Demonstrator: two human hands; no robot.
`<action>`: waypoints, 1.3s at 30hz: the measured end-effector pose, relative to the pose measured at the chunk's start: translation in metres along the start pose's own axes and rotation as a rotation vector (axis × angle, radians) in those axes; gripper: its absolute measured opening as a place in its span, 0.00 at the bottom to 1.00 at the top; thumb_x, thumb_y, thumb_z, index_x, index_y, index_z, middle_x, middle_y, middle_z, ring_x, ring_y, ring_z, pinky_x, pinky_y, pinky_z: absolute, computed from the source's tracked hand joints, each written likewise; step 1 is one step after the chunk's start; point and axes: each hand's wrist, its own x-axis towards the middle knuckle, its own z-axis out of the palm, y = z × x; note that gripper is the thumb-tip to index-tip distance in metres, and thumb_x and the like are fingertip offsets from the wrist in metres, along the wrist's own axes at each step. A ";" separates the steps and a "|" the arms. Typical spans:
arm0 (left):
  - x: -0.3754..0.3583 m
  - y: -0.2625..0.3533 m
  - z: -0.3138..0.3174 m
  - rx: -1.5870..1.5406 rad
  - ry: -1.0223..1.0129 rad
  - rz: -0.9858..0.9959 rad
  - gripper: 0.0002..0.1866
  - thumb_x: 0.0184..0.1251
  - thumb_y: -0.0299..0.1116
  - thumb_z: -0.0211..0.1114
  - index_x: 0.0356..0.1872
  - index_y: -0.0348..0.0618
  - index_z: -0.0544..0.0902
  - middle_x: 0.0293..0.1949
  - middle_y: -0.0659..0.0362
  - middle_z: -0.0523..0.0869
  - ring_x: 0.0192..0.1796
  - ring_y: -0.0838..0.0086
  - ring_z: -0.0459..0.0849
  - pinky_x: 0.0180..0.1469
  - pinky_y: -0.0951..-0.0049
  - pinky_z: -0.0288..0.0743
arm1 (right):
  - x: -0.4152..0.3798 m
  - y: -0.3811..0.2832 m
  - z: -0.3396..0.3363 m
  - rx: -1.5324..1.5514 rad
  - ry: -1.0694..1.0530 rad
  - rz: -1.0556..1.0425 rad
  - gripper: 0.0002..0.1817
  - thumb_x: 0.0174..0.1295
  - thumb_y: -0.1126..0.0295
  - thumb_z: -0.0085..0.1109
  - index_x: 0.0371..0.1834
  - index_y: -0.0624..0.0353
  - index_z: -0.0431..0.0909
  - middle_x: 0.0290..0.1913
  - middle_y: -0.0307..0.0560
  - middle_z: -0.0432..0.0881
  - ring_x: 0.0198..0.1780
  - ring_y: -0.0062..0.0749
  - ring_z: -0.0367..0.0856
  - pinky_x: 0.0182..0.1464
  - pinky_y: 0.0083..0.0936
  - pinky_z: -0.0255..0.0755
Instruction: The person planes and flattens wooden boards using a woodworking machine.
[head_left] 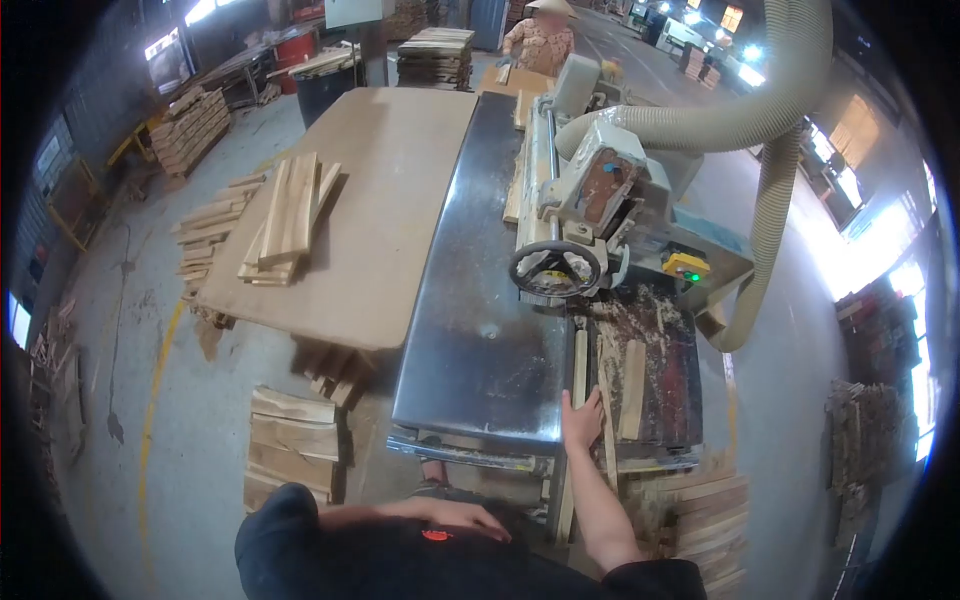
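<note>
My right hand (582, 422) grips a long narrow wooden strip (580, 358) at the front of the ripsaw, thumb on one side and fingers on the other. The strip's far end runs in under the machine head (590, 190); its near end passes below my wrist. Just right of the hand lies a thin wooden offcut (607, 430), and beyond it a short board (632, 390) on the sawdust-covered bed. My left hand (468, 515) is held low against my dark shirt, fingers loosely stretched and nothing in them.
A black handwheel (554, 270) and a thick dust hose (700, 125) are on the saw. Left of the steel table (480, 350), a brown panel (390, 200) carries several boards (292, 210). Stacked planks (290, 440) stand on the floor. A person (540, 42) stands at the far end.
</note>
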 end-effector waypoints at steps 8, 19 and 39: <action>-0.007 -0.001 0.019 0.010 0.125 -0.204 0.28 0.86 0.50 0.54 0.71 0.39 0.79 0.73 0.49 0.79 0.76 0.60 0.75 0.77 0.64 0.66 | 0.003 0.000 0.001 -0.015 0.001 0.001 0.47 0.71 0.38 0.58 0.84 0.56 0.56 0.75 0.65 0.70 0.77 0.59 0.67 0.74 0.53 0.67; -0.003 -0.037 0.020 0.028 0.203 -0.187 0.27 0.84 0.50 0.57 0.69 0.39 0.81 0.63 0.52 0.88 0.66 0.62 0.83 0.67 0.64 0.73 | 0.003 0.016 0.011 -0.049 0.004 -0.075 0.49 0.71 0.35 0.57 0.84 0.58 0.56 0.77 0.63 0.69 0.73 0.61 0.72 0.71 0.51 0.70; -0.505 0.094 -0.481 0.472 2.075 -1.134 0.58 0.36 0.64 0.84 0.72 0.44 0.74 0.77 0.29 0.62 0.82 0.36 0.54 0.79 0.34 0.50 | 0.011 0.004 0.020 -0.167 0.029 0.056 0.45 0.74 0.45 0.61 0.85 0.57 0.56 0.81 0.58 0.64 0.80 0.57 0.63 0.78 0.49 0.64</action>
